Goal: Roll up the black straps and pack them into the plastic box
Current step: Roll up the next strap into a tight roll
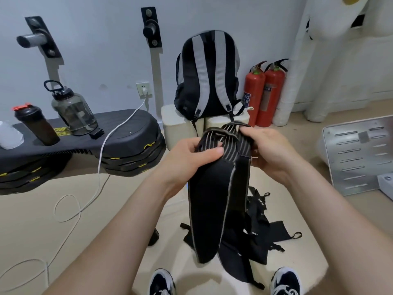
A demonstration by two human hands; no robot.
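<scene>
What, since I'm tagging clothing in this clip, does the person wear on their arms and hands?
Nothing that shows. The left hand and right hand are ungloved, with no watch or band at either wrist. The left forearm and right forearm are bare to the frame's edge; no sleeve shows.

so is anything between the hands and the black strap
Nothing visible: the left hand and right hand already grip the black strap at its striped top end; its free end hangs over other straps.

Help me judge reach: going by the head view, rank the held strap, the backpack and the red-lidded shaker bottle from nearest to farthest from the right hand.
1. The strap, gripped by the right hand.
2. The backpack, just beyond, centre.
3. The shaker bottle, far left.
</scene>
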